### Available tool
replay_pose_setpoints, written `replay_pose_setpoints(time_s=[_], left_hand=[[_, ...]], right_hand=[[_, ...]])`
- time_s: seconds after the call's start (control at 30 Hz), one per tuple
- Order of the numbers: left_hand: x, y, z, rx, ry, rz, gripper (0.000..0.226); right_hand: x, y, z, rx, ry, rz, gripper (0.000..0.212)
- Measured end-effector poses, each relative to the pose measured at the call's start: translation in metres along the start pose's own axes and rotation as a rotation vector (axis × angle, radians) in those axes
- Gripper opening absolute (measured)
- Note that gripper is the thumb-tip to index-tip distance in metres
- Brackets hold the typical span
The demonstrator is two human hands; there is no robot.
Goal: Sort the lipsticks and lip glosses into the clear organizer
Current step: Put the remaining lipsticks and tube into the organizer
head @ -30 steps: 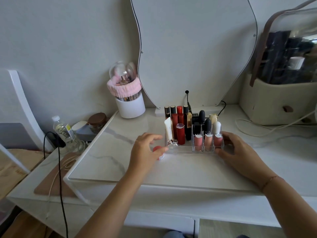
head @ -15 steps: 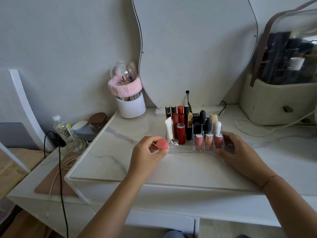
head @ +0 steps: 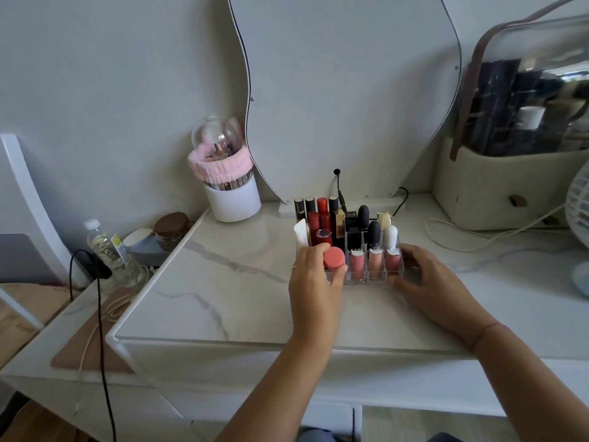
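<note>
A clear organizer (head: 369, 275) stands on the marble tabletop in front of the mirror, its slots filled with several upright lipsticks and lip glosses. Three pink glosses (head: 375, 260) fill the front row on the right. My left hand (head: 314, 282) grips a coral-capped lip product (head: 334, 257) upright at the organizer's front left corner, over a front slot. My right hand (head: 424, 279) rests against the organizer's right front corner, fingers curled on its wall. A red lipstick with a clear top (head: 323, 236) stands just behind the held one.
A white cup with a pink headband (head: 231, 186) stands at the back left. A beige storage case (head: 497, 189) sits at the back right with a white cable (head: 462, 240) trailing from it. A water bottle (head: 106, 247) and a brown-lidded jar (head: 170, 226) sit on the lower shelf to the left.
My left hand lifted the coral-capped product off the tabletop and carried it right, up to the organizer's front left slot. My right hand stayed on the organizer.
</note>
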State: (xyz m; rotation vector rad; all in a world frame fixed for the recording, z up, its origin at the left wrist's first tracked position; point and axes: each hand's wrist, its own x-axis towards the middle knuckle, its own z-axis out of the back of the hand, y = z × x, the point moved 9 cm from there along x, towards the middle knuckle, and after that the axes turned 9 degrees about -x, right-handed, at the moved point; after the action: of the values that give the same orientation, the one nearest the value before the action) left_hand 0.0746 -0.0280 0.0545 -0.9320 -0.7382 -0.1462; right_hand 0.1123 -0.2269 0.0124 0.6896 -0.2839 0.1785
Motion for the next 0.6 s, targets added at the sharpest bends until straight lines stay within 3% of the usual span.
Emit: replay_pose_setpoints(time_s=[0.33, 0.6], left_hand=[[0.0016, 0.0047, -0.0076, 0.086, 0.046, 0.003, 0.033], [0.0015, 0.0073, -0.0115, 0.067, 0.079, -0.019, 0.015]], right_hand=[[-0.0004, 0.0008, 0.0002, 0.013, 0.006, -0.007, 0.050], [-0.0010, 0.0017, 0.0007, 0.004, 0.005, 0.003, 0.050]])
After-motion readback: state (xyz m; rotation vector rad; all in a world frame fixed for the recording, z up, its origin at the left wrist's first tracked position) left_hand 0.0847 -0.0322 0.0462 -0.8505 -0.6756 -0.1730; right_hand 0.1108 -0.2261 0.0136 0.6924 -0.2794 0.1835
